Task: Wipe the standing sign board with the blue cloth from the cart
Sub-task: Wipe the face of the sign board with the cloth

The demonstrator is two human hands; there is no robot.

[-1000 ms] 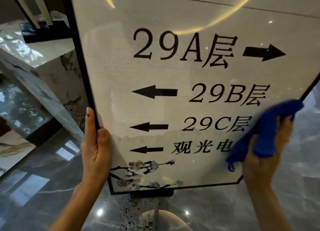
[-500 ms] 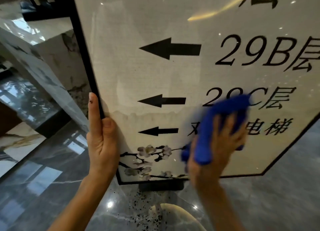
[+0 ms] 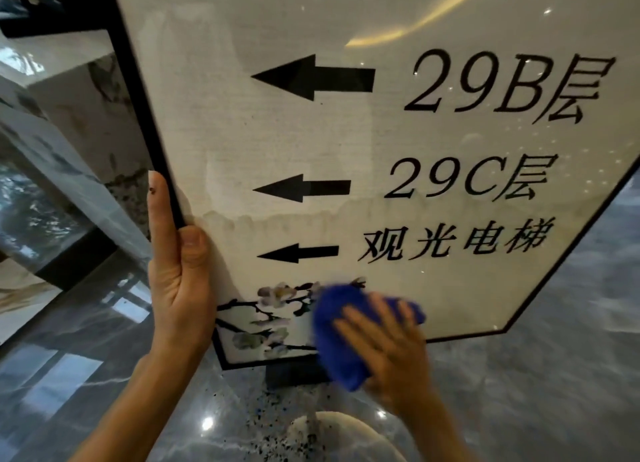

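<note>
The standing sign board (image 3: 346, 142) fills most of the view: a pale glossy panel in a thin black frame, with black arrows, floor numbers and a flower drawing at its lower left. My left hand (image 3: 178, 271) grips the frame's left edge, thumb on the front face. My right hand (image 3: 388, 350) presses the bunched blue cloth (image 3: 341, 337) flat against the panel's bottom edge, just right of the flowers. The cloth covers part of the lower frame and the dark post under it.
Glossy grey marble floor (image 3: 519, 392) lies below and to the right. A speckled round base (image 3: 329, 437) sits under the sign. At the left stand a marble-clad wall block (image 3: 86, 115) and reflective glass panels (image 3: 41, 212).
My right hand has carried the blue cloth from the sign's right edge leftward and down to the bottom edge. The view has drawn closer to the panel. My left hand keeps its grip.
</note>
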